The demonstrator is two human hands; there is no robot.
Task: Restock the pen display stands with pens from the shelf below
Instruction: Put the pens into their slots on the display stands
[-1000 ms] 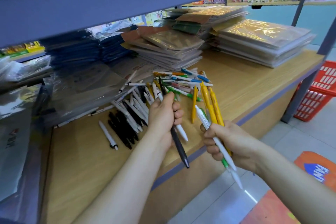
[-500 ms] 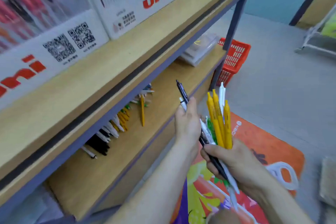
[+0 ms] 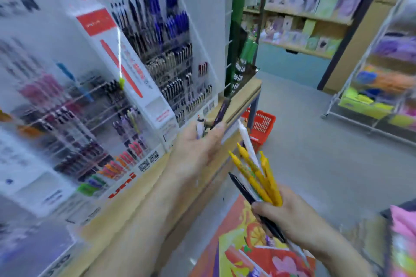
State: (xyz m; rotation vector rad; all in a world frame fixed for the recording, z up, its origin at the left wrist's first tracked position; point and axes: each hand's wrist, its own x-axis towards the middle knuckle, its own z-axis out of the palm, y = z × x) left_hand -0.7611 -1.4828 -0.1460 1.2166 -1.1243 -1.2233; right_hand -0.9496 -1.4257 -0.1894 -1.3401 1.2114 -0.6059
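Note:
My right hand (image 3: 290,220) grips a bundle of pens (image 3: 256,175): three yellow ones, a white one and a black one, tips fanned upward. My left hand (image 3: 198,148) is raised toward the shelf top and holds a dark pen (image 3: 221,111) and a white one between its fingers. Clear pen display stands (image 3: 162,63) with rows of blue, black, pink and orange pens fill the left, standing on the wooden shelf top (image 3: 243,94). The left hand is just in front of the stand's lower right corner. The whole view is blurred.
A red basket (image 3: 262,123) stands on the floor past the shelf's end. A colourful mat (image 3: 243,252) lies under my hands. Wire racks with bright goods (image 3: 378,87) line the right, and shelves of notebooks (image 3: 310,9) stand at the back.
My view has risen from the lower shelf to the display stands. Both hands came up with their pens, and the black pen went from my left hand into the right-hand bundle.

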